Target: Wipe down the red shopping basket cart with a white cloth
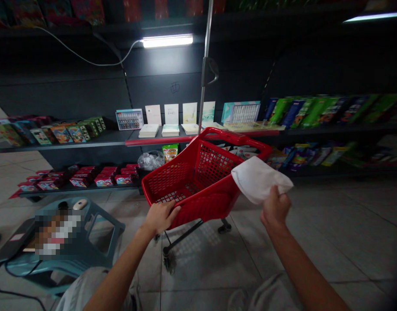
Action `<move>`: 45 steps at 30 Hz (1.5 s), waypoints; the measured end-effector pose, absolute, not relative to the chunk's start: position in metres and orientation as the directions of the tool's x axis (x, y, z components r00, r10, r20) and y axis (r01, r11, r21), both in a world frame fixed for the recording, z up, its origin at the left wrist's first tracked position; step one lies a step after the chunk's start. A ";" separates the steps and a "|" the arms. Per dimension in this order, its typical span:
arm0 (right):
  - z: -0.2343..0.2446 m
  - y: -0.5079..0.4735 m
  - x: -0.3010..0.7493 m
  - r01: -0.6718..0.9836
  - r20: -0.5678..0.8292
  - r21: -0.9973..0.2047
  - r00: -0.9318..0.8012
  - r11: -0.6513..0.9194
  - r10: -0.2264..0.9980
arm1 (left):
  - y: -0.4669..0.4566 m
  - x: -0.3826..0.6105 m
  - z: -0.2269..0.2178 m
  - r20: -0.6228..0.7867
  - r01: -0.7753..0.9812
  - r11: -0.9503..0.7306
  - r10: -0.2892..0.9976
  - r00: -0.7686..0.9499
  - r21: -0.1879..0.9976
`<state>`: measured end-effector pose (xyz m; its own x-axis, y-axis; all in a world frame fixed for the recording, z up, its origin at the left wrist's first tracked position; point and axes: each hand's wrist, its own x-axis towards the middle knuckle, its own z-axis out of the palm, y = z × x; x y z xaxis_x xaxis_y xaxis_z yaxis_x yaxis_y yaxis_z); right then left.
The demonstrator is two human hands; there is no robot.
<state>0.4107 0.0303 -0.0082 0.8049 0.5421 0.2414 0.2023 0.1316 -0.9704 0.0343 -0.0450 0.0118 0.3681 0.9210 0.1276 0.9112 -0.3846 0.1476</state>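
Note:
A red plastic shopping cart on dark wheels stands in front of me, its basket tilted toward the left. My left hand rests on the near rim of the basket, the fingers curled over the edge. To the right of the cart, my right hand pinches a white cloth by its lower right corner. The cloth is folded or bunched and hangs beside the basket's right side. Through the grid walls, the basket floor shows.
Dark shelves behind hold notebooks, boxed pen sets, red boxes and green and blue packets. A blue-grey stool with a laptop and a mouse stands at left. A metal pole rises behind the cart.

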 end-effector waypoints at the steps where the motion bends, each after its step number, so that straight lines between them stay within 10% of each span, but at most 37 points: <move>1: -0.014 0.034 0.407 0.240 0.249 -0.967 0.831 0.084 0.497 | -0.043 0.035 0.013 0.127 0.908 -0.384 0.922 0.367 0.165; 11: -0.033 0.051 0.419 0.206 0.210 -0.978 0.965 0.041 0.159 | -0.025 0.034 0.011 0.115 0.917 -0.328 0.944 0.310 0.225; 20: -0.045 0.030 0.274 0.336 0.129 -0.939 0.522 -0.065 0.843 | -0.026 0.037 0.011 0.100 0.917 -0.332 0.943 0.318 0.222; 34: -0.090 -0.079 0.164 0.259 0.341 -0.880 -0.240 0.399 0.909 | -0.021 0.021 0.007 0.096 0.907 -0.325 0.946 0.310 0.267; 39: -0.072 -0.037 0.240 0.019 0.088 -0.996 0.141 0.086 0.986 | -0.022 0.022 0.007 0.142 0.900 -0.336 0.941 0.307 0.278; 45: -0.065 0.026 0.369 -0.172 -0.082 -0.982 0.768 0.081 0.635 | -0.027 0.030 0.015 0.119 0.899 -0.351 0.936 0.331 0.263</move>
<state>0.3694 0.0263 -0.0652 0.7681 0.6350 -0.0821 -0.1722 0.0814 -0.9817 0.0295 -0.0271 0.0146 0.3306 0.9362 0.1192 0.8988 -0.3508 0.2629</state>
